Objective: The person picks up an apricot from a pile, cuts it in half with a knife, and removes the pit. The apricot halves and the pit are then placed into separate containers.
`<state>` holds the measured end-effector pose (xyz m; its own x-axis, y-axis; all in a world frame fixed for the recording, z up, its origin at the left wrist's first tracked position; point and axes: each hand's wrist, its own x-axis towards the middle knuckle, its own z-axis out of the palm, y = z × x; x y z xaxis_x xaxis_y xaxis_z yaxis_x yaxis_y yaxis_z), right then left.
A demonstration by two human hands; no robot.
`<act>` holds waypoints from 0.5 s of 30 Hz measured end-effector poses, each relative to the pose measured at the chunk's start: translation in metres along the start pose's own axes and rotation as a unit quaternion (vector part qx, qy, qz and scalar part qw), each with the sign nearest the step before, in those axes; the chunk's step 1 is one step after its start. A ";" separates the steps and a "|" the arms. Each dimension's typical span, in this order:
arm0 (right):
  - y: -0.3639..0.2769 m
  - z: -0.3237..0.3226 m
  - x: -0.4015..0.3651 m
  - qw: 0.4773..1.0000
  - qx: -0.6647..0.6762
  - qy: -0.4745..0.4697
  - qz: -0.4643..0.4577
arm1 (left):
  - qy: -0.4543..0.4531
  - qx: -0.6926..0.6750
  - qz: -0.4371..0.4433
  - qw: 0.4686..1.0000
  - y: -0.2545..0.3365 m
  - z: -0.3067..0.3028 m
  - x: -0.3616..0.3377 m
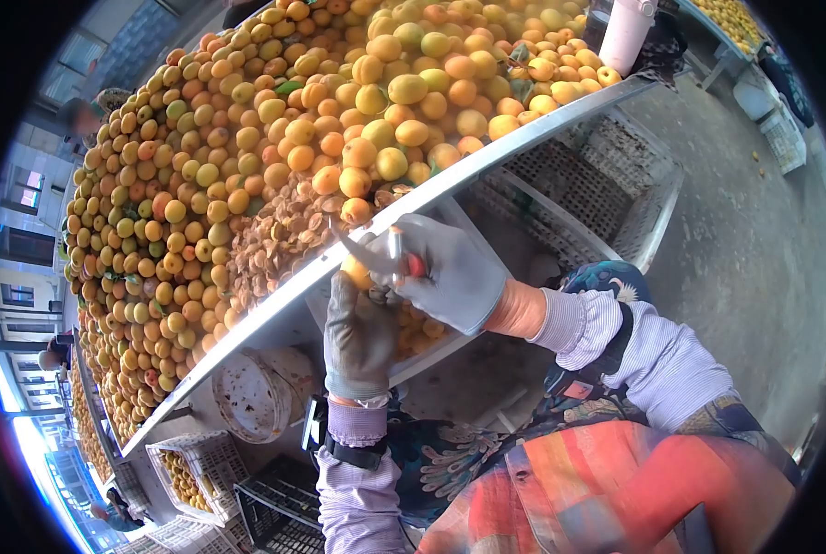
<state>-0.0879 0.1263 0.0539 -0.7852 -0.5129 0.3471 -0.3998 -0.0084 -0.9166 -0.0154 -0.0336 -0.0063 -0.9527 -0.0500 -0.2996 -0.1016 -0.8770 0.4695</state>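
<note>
My right hand (454,272), in a pale glove, is closed around a small knife (365,251) with a curved blade and some red showing at the grip. The blade points up and left, over an apricot (355,272). Below it my left hand (357,342), in a grey glove, has its fingers wrapped round that fruit, which is partly hidden by both hands. Both hands are just in front of the metal table edge (487,162). Beyond the edge lies a heap of brown apricot pits (279,231), with a large pile of whole apricots (339,120) around it.
Under the table are a crate of apricot pieces (417,337), partly hidden, and a stained white bucket (251,395). A perforated crate (648,175) stands at right, a fruit-filled white crate (186,480) and a black crate (283,508) at lower left. A pinkish container (627,37) sits on the table.
</note>
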 end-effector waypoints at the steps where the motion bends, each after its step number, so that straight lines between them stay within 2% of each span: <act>1: 0.000 0.001 -0.001 1.000 -0.017 0.005 -0.015 | -0.018 0.055 0.038 0.998 -0.002 0.001 0.001; 2: 0.003 0.002 -0.002 1.000 -0.018 0.005 -0.015 | -0.019 0.054 0.037 0.998 -0.003 0.003 0.001; 4: 0.010 0.006 -0.002 0.999 -0.014 0.016 -0.030 | -0.004 -0.031 0.004 1.000 -0.003 0.008 0.000; 8: 0.017 0.014 -0.003 0.996 -0.054 0.032 -0.057 | 0.006 0.039 0.007 0.999 -0.003 -0.003 -0.001; 10: 0.013 0.007 -0.004 0.998 0.018 -0.048 -0.021 | -0.024 -0.004 -0.027 0.999 -0.004 -0.005 -0.001; 11: 0.010 0.005 -0.005 0.998 0.017 -0.049 -0.021 | -0.041 -0.027 -0.042 0.998 -0.003 -0.003 0.000; 13: 0.004 0.004 -0.008 0.992 -0.019 -0.056 -0.110 | -0.076 -0.072 -0.071 0.992 -0.002 0.001 0.002; 14: 0.003 0.003 -0.007 0.996 0.063 -0.052 -0.048 | -0.149 -0.022 -0.003 0.989 -0.002 0.027 -0.007; 15: 0.003 -0.001 -0.006 0.995 0.060 -0.054 -0.050 | -0.151 -0.023 0.000 0.988 -0.001 0.026 -0.006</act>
<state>-0.0850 0.1303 0.0488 -0.6862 -0.5942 0.4195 -0.4085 -0.1624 -0.8982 -0.0169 -0.0199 0.0168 -0.9954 0.0898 -0.0346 -0.0959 -0.8986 0.4282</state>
